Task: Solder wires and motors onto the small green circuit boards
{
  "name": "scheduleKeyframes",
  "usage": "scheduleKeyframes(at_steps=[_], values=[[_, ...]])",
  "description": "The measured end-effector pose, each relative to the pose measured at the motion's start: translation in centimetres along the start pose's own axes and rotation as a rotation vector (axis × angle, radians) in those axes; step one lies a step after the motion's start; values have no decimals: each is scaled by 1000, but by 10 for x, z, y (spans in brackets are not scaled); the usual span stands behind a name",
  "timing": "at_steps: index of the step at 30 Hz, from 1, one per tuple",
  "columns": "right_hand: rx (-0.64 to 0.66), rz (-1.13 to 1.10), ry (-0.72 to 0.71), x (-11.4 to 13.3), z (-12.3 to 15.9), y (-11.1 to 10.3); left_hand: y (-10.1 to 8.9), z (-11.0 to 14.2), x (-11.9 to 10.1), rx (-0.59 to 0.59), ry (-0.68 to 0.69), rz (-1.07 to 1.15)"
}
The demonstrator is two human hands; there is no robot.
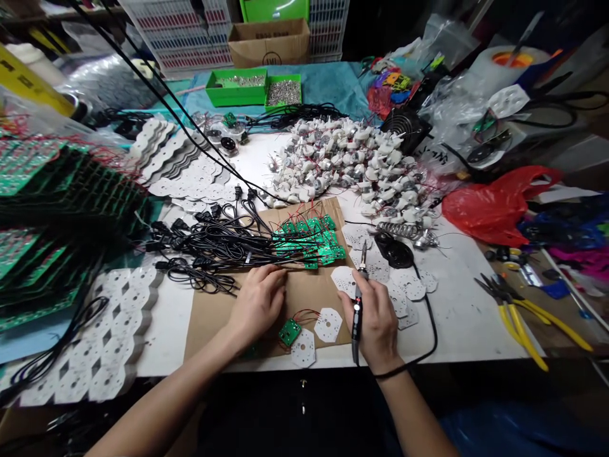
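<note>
My right hand (378, 317) grips a black soldering iron (356, 312), its metal tip pointing away from me. A white multi-sided board (343, 281) shows just left of its fingers; whether they touch it I cannot tell. My left hand (259, 298) is over the cardboard sheet (214, 324), fingers curled together beside a bundle of black plug cables (228, 244); anything inside them is hidden. Between my hands lie a small green circuit board (289, 332) with red wires and two white hexagonal boards (328, 324). Several green circuit boards (316, 238) sit at the cable ends.
White plastic parts (347, 158) form a large heap behind. A coiled iron stand (399, 230) and more white boards (406, 284) lie right, then yellow-handled pliers (518, 330) and a red bag (495, 203). Stacked green panels (61, 184) stand left; green trays (238, 89) behind.
</note>
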State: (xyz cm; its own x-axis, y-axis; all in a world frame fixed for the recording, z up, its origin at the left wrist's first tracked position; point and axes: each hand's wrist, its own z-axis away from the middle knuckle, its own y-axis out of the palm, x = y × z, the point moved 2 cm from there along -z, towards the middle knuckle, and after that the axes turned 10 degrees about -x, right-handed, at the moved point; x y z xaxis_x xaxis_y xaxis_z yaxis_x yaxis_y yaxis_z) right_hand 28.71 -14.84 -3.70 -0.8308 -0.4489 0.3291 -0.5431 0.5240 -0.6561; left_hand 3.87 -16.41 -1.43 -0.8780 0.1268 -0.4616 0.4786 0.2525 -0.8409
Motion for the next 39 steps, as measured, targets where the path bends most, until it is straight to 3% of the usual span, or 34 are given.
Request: scheduleKeyframes(at_steps=[9, 15, 22, 27, 31, 39], values=[[48, -120, -46, 26, -1, 10, 1, 5, -3, -49, 53, -17], [2, -161, -14, 21, 1, 0, -1, -1, -4, 10, 51, -65], [-105, -277, 86, -12, -2, -36, 0, -8, 3, 151, 56, -141], [-236, -232, 295, -57, -7, -56, -3, -20, 16, 148, 49, -162], [-208, -218, 423, -87, -10, -53, -3, -25, 16, 57, 56, -198], [-189, -242, 362, -98, -24, -38, -2, -23, 14, -28, 14, -187]])
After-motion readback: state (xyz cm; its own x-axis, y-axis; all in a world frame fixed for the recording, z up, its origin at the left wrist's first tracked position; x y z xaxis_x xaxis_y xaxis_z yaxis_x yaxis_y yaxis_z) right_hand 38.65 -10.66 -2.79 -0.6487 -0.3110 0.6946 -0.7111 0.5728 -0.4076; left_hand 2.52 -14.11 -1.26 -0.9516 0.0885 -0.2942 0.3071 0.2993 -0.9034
